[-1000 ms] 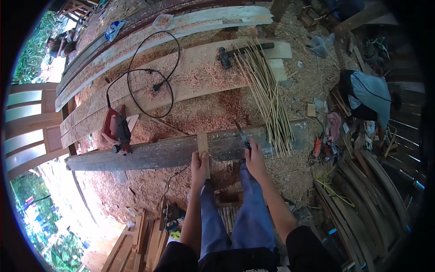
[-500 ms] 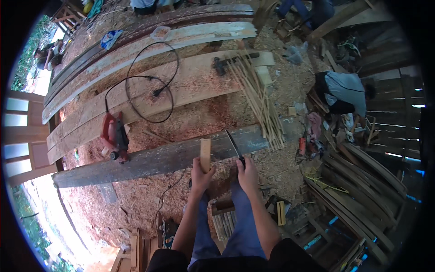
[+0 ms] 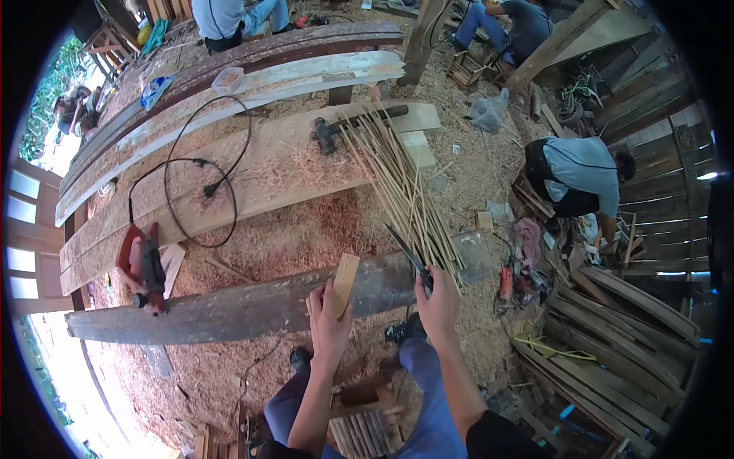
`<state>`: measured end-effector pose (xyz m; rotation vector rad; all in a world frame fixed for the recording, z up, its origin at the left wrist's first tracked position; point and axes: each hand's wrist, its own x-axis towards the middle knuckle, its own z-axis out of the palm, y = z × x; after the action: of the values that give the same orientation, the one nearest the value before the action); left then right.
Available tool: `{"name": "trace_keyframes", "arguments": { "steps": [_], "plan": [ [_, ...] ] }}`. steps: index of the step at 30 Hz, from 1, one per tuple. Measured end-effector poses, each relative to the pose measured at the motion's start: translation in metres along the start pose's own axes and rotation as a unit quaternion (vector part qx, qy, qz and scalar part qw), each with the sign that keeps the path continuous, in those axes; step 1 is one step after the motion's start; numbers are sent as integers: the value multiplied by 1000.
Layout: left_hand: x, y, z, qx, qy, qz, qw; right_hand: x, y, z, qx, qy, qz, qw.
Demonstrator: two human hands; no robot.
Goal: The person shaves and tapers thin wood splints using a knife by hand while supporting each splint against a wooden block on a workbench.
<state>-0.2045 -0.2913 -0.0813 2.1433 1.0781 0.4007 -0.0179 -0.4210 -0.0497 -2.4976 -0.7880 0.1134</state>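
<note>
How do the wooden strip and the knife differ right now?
The wooden strip is pale tan; the knife is dark. The strip ends bluntly, the knife in a point. The strip's far end leans right, the knife's leans left. Both are long, narrow and held.

At the left of the frame, a red power planer sits at the near edge of wide pale planks, its black cord looped over them. A hammer lies on the same planks among wood shavings, upper centre. At upper left, a clear plastic tub rests near a blue-and-white plastic bag. A transparent bag lies at upper right. A person in a grey shirt bends over at right, above a pink cloth. Yellow cord crosses stacked curved boards, lower right.
</note>
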Motion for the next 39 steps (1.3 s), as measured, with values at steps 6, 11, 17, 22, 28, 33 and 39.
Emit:
{"name": "trace_keyframes", "arguments": {
  "steps": [6,11,17,22,28,33,39],
  "plan": [
    [9,3,49,19,40,-11,999,29,36,7,-75,64,-63,993],
    [8,-9,73,103,51,18,993,26,74,28,-55,99,-95,989],
    [3,-12,82,168,93,65,979,17,79,27,-11,104,-100,990],
    [-6,-19,81,152,104,59,981,5,84,32,27,92,-125,988],
    [-11,-18,74,98,86,67,989,-11,84,29,91,153,-140,974],
    [-9,-19,67,53,82,80,992,-32,85,36,72,160,-136,975],
    [-3,-33,76,77,105,138,982,-40,83,32,45,162,-139,976]
  ]
}}
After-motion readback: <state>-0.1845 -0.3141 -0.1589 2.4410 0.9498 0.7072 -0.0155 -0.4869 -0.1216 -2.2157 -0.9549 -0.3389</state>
